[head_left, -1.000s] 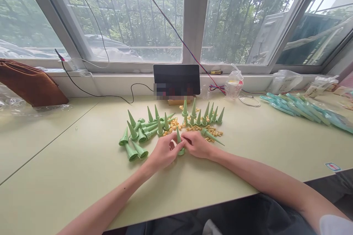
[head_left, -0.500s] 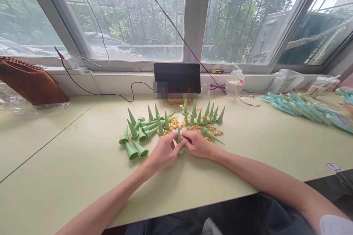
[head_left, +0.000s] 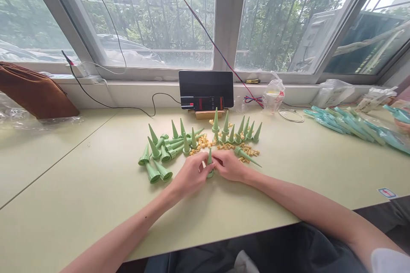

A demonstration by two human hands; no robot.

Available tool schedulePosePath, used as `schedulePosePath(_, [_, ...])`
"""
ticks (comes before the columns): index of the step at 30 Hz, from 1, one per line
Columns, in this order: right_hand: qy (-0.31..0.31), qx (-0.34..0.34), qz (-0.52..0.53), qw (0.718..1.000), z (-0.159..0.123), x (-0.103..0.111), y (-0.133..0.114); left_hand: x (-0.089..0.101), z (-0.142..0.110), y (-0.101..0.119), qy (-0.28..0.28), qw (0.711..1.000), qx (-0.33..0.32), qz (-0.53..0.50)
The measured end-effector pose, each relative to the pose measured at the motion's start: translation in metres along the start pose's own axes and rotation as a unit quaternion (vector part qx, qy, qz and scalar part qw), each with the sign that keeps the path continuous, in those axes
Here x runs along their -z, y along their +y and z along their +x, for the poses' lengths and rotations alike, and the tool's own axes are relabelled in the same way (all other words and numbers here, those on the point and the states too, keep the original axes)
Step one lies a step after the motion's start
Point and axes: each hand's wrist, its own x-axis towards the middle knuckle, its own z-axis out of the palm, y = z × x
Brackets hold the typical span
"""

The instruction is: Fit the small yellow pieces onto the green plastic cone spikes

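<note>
My left hand (head_left: 192, 171) is closed round a green plastic watering spike (head_left: 210, 158), its point up and its collar low near the table. Against the spike's right side, my right hand (head_left: 229, 165) has its fingers pinched together; whatever lies between them is hidden. Behind the hands is a scatter of small yellow plastic pieces (head_left: 200, 144). More green spikes (head_left: 231, 134) stand upright among these pieces. To the left, several other green spikes (head_left: 153, 173) lie on their sides or stand. One spike (head_left: 248, 157) lies just beyond my right hand.
At the back of the pale table (head_left: 80, 187), a dark tablet (head_left: 206, 85) stands behind a phone (head_left: 209, 103) showing a timer. Light-blue plastic items (head_left: 349, 123) are piled at right. A brown pouch (head_left: 35, 89) lies at left. A plastic-wrapped cup (head_left: 273, 96) and cables stand near the sill.
Both hands stay almost in place at the spike, which has tilted very slightly to the right. The whole view has shifted a little.
</note>
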Motion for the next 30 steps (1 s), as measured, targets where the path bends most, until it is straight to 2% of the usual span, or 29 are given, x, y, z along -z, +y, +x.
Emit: schedulePosePath(30, [-0.006, -0.01, 0.004, 1.0, 0.0001, 0.0005, -0.0009, 0.001, 0.0004, 0.0015, 0.019, 0.999, -0.022, 0.013])
